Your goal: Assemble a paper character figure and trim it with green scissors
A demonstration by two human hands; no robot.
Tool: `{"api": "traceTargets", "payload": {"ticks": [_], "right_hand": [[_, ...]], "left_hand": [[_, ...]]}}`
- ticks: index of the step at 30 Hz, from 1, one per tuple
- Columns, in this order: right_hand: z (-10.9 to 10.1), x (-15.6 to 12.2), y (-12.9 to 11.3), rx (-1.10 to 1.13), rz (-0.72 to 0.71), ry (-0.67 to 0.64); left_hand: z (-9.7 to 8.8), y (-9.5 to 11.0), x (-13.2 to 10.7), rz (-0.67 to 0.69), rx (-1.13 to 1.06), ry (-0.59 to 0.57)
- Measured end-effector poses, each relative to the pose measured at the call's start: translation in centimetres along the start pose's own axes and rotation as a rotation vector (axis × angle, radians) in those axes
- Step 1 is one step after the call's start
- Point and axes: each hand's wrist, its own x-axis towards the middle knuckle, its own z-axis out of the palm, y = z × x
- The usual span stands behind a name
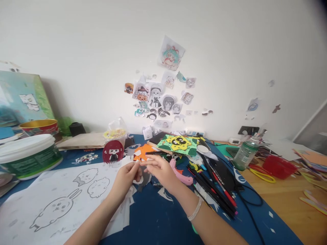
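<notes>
Head view. I see my left hand [127, 177] pinching a grey-and-white paper cutout [143, 179] above the blue mat [158, 217]. My right hand [159, 170] meets its upper edge with the fingertips. To the left lies a sheet of outline drawings [63, 200], and to the right markers [214, 185] and a pink glue gun [181, 174].

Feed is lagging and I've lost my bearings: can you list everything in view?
grey cutout: one, grey, pinched between both hands
outline sheet: one, white, left of hands
tub: one, white and green, far left
round figure cutout: one, dark red, behind hands
pens: several, black and red, right of hands
bottle: one, green, right
basket: one, red, far right
wall drawings: many, mixed, wall
left hand: one, bare, on cutout
right hand: one, bare, on cutout
</notes>
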Motion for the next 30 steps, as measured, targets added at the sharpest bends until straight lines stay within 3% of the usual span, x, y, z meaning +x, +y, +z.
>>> {"api": "traceTargets", "payload": {"ticks": [3, 6, 12, 17, 20, 25, 30], "right_hand": [[-0.2, 0.1, -0.1, 0.152, 0.038, 0.044], [-0.2, 0.0, -0.2, 0.252, 0.039, 0.048], [-0.6, 0.0, 0.2, 0.283, 0.01, 0.017], [-0.6, -0.1, 0.5, 0.21, 0.015, -0.026], [-0.4, -0.2, 0.6, 0.148, 0.012, -0.035], [-0.7, 0.1, 0.9, 0.091, 0.031, -0.017], [-1.4, 0.3, 0.9, -0.251, 0.017, 0.056]], "left_hand": [[0.3, -0.1, 0.0, -0.003, -0.131, -0.044], [0.6, 0.0, -0.1, 0.022, -0.115, -0.122], [0.6, 1.0, -0.7, 0.05, 0.032, -0.109], [0.8, 0.6, -0.8, 0.065, 0.108, -0.149], [0.9, 0.3, -0.8, 0.101, 0.173, -0.084], [0.3, 0.3, -0.5, 0.136, 0.224, 0.119], [-0.6, 0.4, -0.2, 0.073, 0.164, 0.138]]}}
